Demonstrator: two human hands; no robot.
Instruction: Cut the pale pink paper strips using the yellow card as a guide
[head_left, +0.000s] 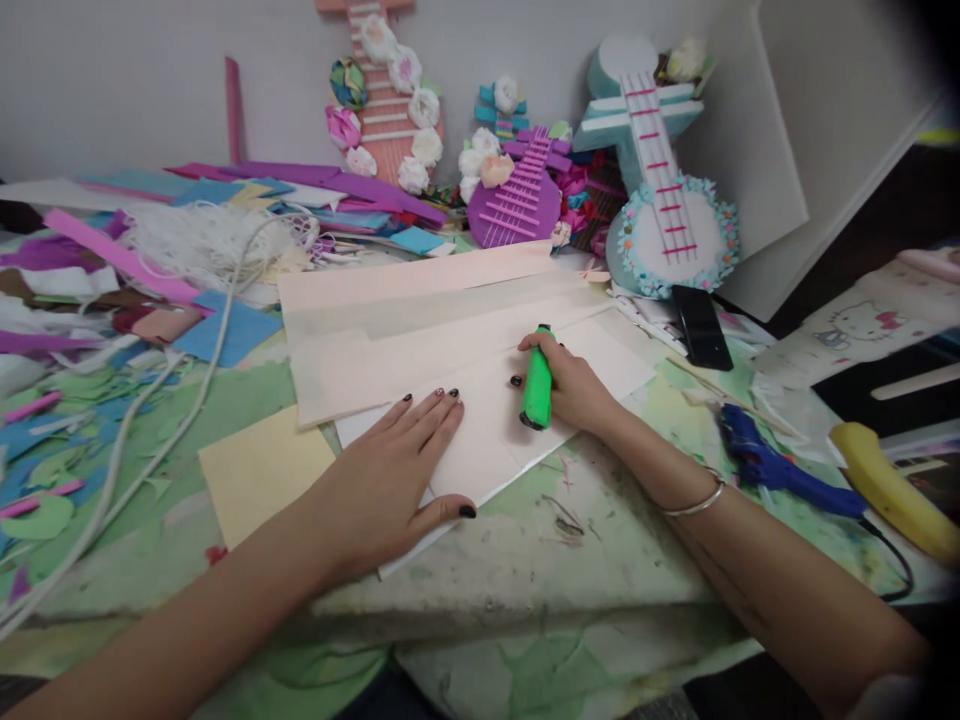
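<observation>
My left hand lies flat with fingers spread on a pale pink sheet of paper, above a white sheet. My right hand is closed around a thick bright green stick-shaped tool with black ends; its exact kind does not show. The tool stands nearly upright over the pink sheet, and whether it touches the paper I cannot tell. Behind both hands stretches a larger pale peach sheet. A square of yellow paper lies partly near my left forearm.
Paper scraps, white string and a white cable crowd the left. Lute-shaped paper crafts stand at the back. On the right are a black phone, a blue glue gun and a yellow banana-shaped object.
</observation>
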